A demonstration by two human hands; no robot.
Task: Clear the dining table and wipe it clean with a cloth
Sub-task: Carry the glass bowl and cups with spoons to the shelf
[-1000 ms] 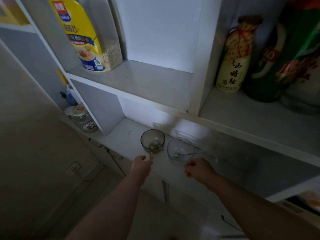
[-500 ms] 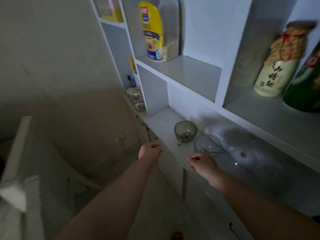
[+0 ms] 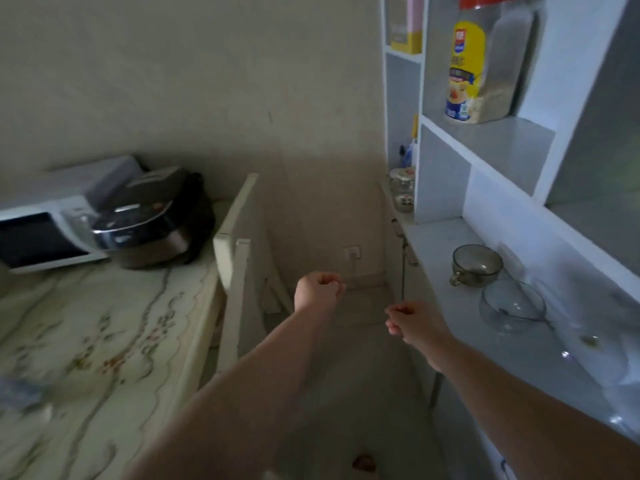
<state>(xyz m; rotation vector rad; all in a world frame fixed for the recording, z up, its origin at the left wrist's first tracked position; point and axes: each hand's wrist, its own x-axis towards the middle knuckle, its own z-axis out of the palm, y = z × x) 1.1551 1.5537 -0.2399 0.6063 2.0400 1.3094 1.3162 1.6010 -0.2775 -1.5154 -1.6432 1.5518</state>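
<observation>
Now both hands hang in the aisle just right of the dining table: the left hand, nearer the table, is balled up around nothing, and the right hand, farther from it, has its fingers curled in, empty too. Across the aisle from the table, a smoky glass cup and a clear glass bowl sit just beside each other on the white counter. At the table's far end, a microwave and a rice cooker sit together, and a white chair stands against its edge.

The microwave runs off the left edge; a bluish blur on the table is unreadable
</observation>
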